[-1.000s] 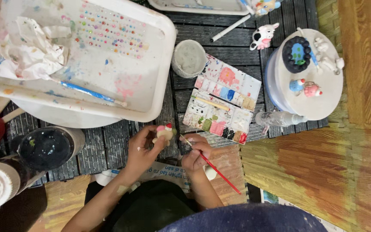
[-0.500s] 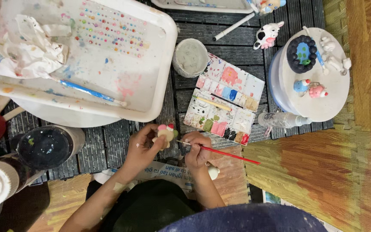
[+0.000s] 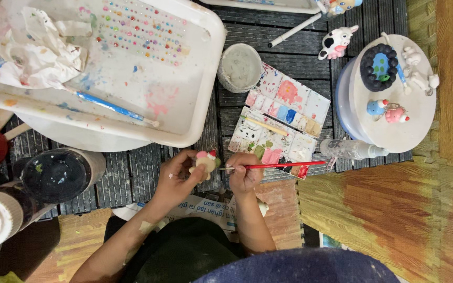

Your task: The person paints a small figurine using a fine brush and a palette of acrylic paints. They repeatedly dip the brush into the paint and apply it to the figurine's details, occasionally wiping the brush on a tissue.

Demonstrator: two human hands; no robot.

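Just below the white tray [image 3: 195,133], your left hand [image 3: 176,178] pinches a small figurine [image 3: 205,161] — its details too small to read. Your right hand [image 3: 243,175] grips a red brush [image 3: 284,165], tip hidden near the figurine, handle crossing the paint palette [image 3: 281,123].

Figurine [image 3: 205,161] left of brush [image 3: 279,165], palette [image 3: 281,119] behind

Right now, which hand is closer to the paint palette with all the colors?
Right. The right hand, holding a red paintbrush, sits at the paint palette's near edge. The left hand holds a small figurine further to the left.
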